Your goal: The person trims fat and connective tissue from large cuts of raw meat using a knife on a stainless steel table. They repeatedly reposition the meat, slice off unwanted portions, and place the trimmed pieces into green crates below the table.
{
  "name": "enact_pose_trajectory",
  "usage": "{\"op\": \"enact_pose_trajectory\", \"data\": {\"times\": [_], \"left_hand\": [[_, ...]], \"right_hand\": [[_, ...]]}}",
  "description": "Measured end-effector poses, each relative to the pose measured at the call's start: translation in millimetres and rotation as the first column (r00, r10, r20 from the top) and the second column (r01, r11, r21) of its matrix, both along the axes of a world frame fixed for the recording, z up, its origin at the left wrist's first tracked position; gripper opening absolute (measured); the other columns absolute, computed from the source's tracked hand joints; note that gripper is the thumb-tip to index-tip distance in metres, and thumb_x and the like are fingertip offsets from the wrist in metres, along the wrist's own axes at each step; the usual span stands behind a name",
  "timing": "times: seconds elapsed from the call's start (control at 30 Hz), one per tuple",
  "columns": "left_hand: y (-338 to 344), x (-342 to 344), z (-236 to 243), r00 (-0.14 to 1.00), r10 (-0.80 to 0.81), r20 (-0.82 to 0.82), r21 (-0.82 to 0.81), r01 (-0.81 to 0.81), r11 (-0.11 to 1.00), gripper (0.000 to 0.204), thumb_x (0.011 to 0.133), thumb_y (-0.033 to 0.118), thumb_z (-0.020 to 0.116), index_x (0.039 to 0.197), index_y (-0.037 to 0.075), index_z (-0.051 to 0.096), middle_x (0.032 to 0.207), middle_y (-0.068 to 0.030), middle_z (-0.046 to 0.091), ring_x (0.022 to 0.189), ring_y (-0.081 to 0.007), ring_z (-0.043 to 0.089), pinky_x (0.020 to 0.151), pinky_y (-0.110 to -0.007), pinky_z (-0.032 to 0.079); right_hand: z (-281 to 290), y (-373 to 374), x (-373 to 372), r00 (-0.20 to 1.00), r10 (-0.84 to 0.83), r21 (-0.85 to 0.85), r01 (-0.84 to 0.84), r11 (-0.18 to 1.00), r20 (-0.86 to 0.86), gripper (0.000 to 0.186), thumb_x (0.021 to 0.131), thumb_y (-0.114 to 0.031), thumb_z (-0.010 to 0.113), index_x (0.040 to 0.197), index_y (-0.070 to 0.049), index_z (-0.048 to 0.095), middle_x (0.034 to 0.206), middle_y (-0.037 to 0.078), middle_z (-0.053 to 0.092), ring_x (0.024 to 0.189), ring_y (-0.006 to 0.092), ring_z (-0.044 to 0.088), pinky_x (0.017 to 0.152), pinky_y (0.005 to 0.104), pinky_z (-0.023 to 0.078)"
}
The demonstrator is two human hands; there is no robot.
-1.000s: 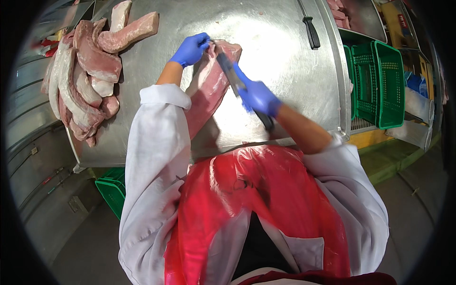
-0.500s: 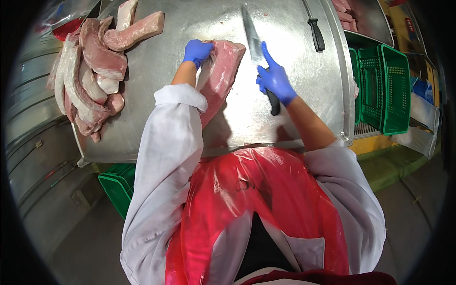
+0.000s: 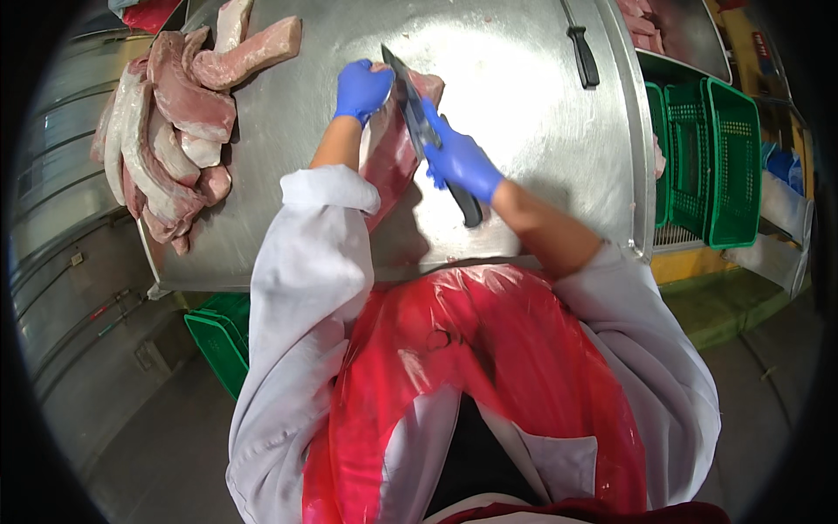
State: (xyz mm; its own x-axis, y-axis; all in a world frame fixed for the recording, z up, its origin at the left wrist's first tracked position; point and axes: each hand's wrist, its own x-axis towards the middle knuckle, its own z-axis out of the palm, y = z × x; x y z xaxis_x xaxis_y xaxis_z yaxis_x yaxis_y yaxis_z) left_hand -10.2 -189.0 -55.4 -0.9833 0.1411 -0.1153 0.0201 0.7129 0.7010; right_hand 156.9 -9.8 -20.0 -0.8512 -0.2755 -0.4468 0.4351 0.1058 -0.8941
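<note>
My left hand (image 3: pixel 364 90), in a blue glove, is closed on the far left end of a long strip of raw meat (image 3: pixel 389 162). The meat lies on the metal table (image 3: pixel 297 131), pink with a pale fatty side, and its near part is partly hidden behind my left sleeve. My right hand (image 3: pixel 463 157), also blue-gloved, grips the black handle of a knife (image 3: pixel 408 102). The forefinger stretches along the blade's spine. The blade slants over the far part of the meat, its tip close to my left hand; whether the edge touches the meat I cannot tell.
Several meat strips (image 3: pixel 157 140) are heaped at the table's left side. Another black-handled tool (image 3: pixel 583 57) lies at the far right. Green baskets (image 3: pixel 733 166) stand beyond the right edge, near a tray of meat pieces (image 3: pixel 690 35). Another green basket (image 3: pixel 218 341) sits below left.
My right hand has brought the knife leftward, from beside the meat to over its far part. The blade now slants to the left. My left hand keeps its hold on the meat.
</note>
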Motion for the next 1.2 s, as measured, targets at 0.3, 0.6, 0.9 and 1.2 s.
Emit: {"op": "enact_pose_trajectory", "data": {"times": [0.3, 0.6, 0.9, 1.2], "left_hand": [[9, -10, 33, 0.999, -0.04, -0.024, -0.223, 0.033, 0.974, 0.034, 0.079, 0.03, 0.068, 0.083, -0.004, 0.072, 0.083, -0.0281, 0.07, 0.081, -0.0423, 0.071, 0.074, -0.044, 0.056], [7, -26, 38, 0.992, -0.123, 0.0, -0.274, 0.118, 0.954, 0.04, 0.076, 0.034, 0.069, 0.085, -0.004, 0.073, 0.088, -0.0293, 0.071, 0.086, -0.0423, 0.072, 0.079, -0.045, 0.057], [1, -40, 40, 0.986, -0.149, 0.077, -0.191, 0.161, 0.968, 0.031, 0.082, 0.027, 0.071, 0.085, -0.004, 0.075, 0.078, -0.0126, 0.073, 0.074, -0.0207, 0.07, 0.07, -0.034, 0.053], [-2, -29, 71, 0.927, -0.375, 0.004, -0.36, 0.351, 0.864, 0.026, 0.084, 0.026, 0.063, 0.081, 0.004, 0.077, 0.078, -0.0213, 0.071, 0.076, -0.0376, 0.07, 0.071, -0.043, 0.056]], "right_hand": [[-8, 9, -14, 0.982, 0.179, 0.066, -0.175, 0.982, -0.065, 0.076, 0.101, -0.01, 0.044, 0.167, -0.021, 0.007, 0.083, 0.016, 0.069, 0.064, 0.0217, 0.068, 0.066, 0.0363, 0.059], [-28, -11, -36, 0.996, 0.045, -0.114, -0.054, 0.992, -0.081, 0.074, 0.101, -0.01, 0.046, 0.166, -0.018, 0.012, 0.074, 0.011, 0.063, 0.058, 0.0193, 0.062, 0.057, 0.0342, 0.055], [-37, -42, -47, 0.988, 0.041, -0.004, -0.042, 0.999, -0.148, 0.074, 0.103, -0.014, 0.048, 0.166, -0.026, 0.011, 0.072, 0.011, 0.067, 0.057, 0.0175, 0.064, 0.061, 0.0328, 0.057], [-28, -55, 4, 0.995, 0.062, -0.058, -0.067, 0.996, -0.08, 0.075, 0.105, -0.016, 0.047, 0.166, -0.027, 0.006, 0.072, 0.011, 0.066, 0.057, 0.019, 0.063, 0.061, 0.0339, 0.057]]}}
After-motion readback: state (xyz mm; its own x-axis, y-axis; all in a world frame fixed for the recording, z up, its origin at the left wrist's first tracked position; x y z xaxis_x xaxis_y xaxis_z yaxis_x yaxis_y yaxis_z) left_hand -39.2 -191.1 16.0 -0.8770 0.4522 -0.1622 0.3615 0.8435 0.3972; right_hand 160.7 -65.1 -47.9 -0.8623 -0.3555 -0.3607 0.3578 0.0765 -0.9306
